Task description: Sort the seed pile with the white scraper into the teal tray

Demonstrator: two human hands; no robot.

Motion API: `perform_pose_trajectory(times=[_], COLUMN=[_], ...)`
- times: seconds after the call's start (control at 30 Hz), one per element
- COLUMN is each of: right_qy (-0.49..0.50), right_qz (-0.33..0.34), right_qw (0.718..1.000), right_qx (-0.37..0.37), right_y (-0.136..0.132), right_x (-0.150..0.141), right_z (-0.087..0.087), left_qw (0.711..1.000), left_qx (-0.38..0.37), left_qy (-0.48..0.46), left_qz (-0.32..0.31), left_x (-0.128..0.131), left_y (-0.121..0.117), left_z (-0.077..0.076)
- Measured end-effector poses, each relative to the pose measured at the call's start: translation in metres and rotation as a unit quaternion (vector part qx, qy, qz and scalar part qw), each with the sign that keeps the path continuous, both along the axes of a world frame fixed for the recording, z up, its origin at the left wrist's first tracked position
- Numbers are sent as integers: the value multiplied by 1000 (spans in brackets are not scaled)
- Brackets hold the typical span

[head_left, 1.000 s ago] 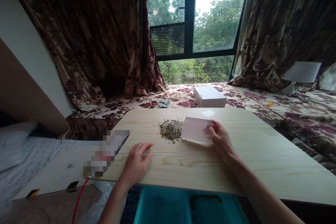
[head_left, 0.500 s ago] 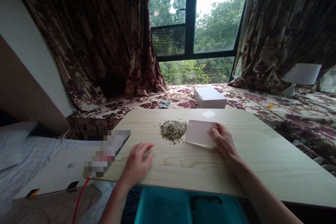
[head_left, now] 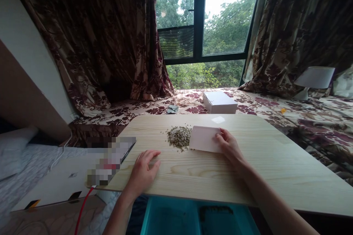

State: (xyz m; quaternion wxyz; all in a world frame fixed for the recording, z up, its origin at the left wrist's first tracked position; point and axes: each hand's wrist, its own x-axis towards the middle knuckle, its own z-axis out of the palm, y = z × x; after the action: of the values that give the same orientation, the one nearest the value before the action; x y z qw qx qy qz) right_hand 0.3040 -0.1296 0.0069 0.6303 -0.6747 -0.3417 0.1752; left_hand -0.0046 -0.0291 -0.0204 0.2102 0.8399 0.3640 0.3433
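My right hand (head_left: 228, 144) grips a flat white rectangular scraper-like sheet (head_left: 204, 138) by its right edge, thumb on top. The sheet's left edge meets the right side of a heap of small greenish-brown beans or seeds mixed with white grains (head_left: 178, 136). My left hand (head_left: 145, 169) rests on the wooden table (head_left: 198, 172) near its front left edge, fingers slightly spread and holding nothing. It lies in front of the heap, apart from it.
Below the table's front edge sits a turquoise two-part bin (head_left: 171, 213), dark bits in its right part. A white box (head_left: 220, 102) and a lamp (head_left: 314, 78) stand on the floral window ledge. A cardboard box (head_left: 55, 183) and red cable (head_left: 82, 205) lie left.
The white sheet moved slightly right with my right hand, then back left against the heap. My left hand has stayed in place.
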Motion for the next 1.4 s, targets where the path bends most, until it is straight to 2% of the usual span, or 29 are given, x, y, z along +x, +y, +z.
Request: perform_pose_trajectory(times=[0.17,0.4,0.53,0.77,0.83,0.93,1.03,1.13,1.23,1.4], right_qy=[0,-1,8,32,40,51,73,64,40,12], right_qz=[40,137,198,301,286,195,78,-2,-37,-41], right_qw=[999,987,973,936,944,976,994,998,998,999], right_qx=[-10,-86,-119,-182,-161,-78,-5,20,17,-3], right_y=[0,-11,-20,-52,-53,-42,-23,-13,-14,-17], right_x=[3,3,0,-4,-2,0,1,2,3,2], right_z=[1,22,29,43,46,42,28,12,2,0], left_qw=[1000,1000,1000,1000,1000,1000,1000,1000,1000,1000], left_qx=[7,-2,-2,-2,-4,-4,-5,-5,-1,1], left_qy=[-3,0,-4,-4,-2,-1,0,1,1,1], left_qz=[-1,-1,-5,-8,-9,-7,-4,-4,-9,-6], left_x=[0,-1,-1,-1,-1,0,0,-1,-1,-1], left_y=[0,2,2,3,3,2,1,2,2,2], left_z=[-1,-3,-4,-5,-4,-3,-3,-4,-4,-3])
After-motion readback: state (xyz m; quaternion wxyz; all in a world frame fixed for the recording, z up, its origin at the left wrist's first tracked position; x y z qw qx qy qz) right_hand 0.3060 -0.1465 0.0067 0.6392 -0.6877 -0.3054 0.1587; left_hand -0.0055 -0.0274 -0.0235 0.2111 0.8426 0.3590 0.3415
